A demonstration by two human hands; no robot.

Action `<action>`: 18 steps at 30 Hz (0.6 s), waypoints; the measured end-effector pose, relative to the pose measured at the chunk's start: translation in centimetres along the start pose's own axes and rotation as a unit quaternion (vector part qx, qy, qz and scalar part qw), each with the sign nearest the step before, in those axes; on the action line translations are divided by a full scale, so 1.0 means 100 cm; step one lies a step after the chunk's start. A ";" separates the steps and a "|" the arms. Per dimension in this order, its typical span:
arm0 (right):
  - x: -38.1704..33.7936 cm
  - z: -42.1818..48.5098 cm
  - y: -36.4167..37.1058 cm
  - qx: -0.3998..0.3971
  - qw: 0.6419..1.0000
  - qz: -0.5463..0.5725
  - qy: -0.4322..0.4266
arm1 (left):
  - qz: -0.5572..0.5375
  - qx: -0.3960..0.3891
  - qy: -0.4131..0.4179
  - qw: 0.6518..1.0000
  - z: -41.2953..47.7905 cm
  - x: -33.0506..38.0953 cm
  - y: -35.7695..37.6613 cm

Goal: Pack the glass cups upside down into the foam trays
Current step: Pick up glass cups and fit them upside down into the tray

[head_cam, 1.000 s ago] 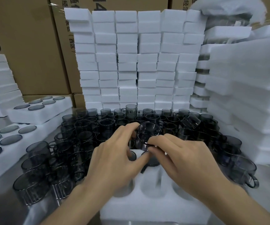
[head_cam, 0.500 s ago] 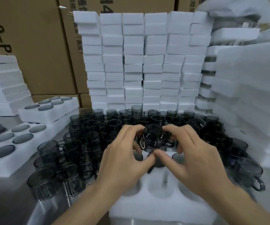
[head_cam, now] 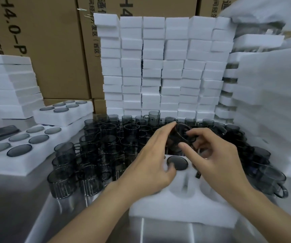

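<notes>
Head view. Holds a smoky grey glass cup [head_cam: 181, 135] tilted on its side, just above the far end of the white foam tray with round wells [head_cam: 185, 209], presumably to bring its mouth down before seating it. With the right hand [head_cam: 216, 155], curls thumb and fingers round the cup's near side. With the left hand [head_cam: 151, 155], lays nearly straight fingers against its left wall, steadying rather than clasping. Just below the hands, already seated in the tray: one upturned grey cup base [head_cam: 177, 163]. Left of the hands, crowded on the steel tabletop [head_cam: 27, 207] within easy reach: loose grey glass cups [head_cam: 106, 146].
</notes>
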State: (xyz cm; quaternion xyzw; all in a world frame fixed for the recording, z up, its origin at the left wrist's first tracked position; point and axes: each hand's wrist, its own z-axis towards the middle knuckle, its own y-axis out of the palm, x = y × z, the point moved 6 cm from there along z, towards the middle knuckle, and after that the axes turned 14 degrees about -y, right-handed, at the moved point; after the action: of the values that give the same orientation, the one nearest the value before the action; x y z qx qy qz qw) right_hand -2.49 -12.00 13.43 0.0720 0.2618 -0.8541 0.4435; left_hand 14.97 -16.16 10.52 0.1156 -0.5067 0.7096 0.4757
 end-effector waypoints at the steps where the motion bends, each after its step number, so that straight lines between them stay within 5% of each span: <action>1: -0.001 -0.001 0.000 0.006 1.000 0.010 -0.001 | -0.002 0.001 0.011 1.000 0.000 0.003 0.000; 7: -0.013 -0.003 0.005 -0.017 0.996 0.063 -0.053 | -0.021 0.081 0.065 0.994 -0.003 0.017 -0.012; 12: -0.025 -0.005 0.011 -0.069 0.982 -0.074 -0.159 | -0.050 0.173 0.068 0.981 -0.005 0.016 -0.025; 18: -0.011 -0.002 0.005 -0.029 0.984 -0.103 -0.144 | -0.045 0.145 0.126 0.980 -0.005 0.022 -0.021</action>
State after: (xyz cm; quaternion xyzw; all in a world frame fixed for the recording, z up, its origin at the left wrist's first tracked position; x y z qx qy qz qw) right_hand -1.45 -11.29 13.44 -0.0917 0.2256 -0.8890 0.3878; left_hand 15.64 -14.44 12.95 0.1160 -0.3288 0.7627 0.5448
